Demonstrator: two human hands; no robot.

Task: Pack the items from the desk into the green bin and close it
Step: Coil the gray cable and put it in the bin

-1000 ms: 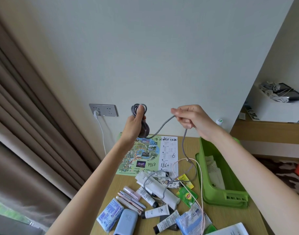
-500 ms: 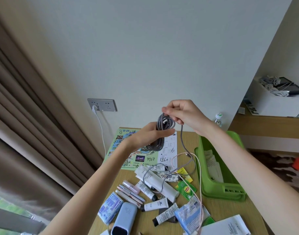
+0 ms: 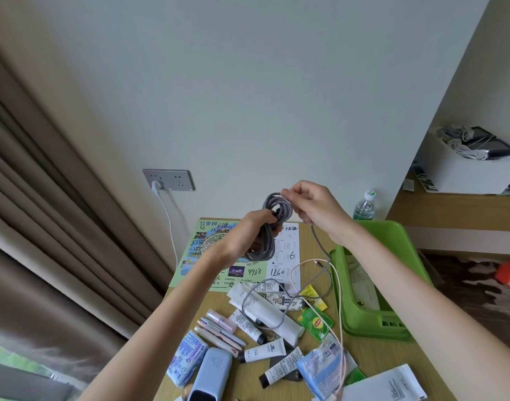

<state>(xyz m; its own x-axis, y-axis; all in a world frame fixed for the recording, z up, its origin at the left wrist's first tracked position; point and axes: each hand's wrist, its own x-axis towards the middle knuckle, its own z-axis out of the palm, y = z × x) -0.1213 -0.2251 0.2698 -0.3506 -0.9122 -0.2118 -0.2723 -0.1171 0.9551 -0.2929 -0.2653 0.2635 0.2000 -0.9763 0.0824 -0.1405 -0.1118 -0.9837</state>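
Cable [image 3: 267,235] is what has changed. A second ago the hands stood apart with a straight grey run stretched between them. Now they meet just above the frame's centre, with another turn laid on the coil.

The left hand [image 3: 246,237] has its fingers curled round the bundle, gripping it from the left. The right hand [image 3: 313,205], at the coil's top, pinches the strand between thumb and fingertips where it joins the loops.

From there the loose tail drops to the desk [image 3: 375,360] and snakes over the tubes [image 3: 265,311] in the lower centre, not yet wound. It crosses a pink cable [image 3: 339,302] near the bin's left wall; whether the two are tangled I cannot tell.

The bin [image 3: 372,325] sits open right of centre with only paper showing inside. The coil is held in the air, well apart from it, so nothing of the cable is packed yet.

By my reckoning a few more turns remain before it can go in. The tubes, packets and map [image 3: 201,235] all still wait on the desk. The dragging tail could pull small items along.
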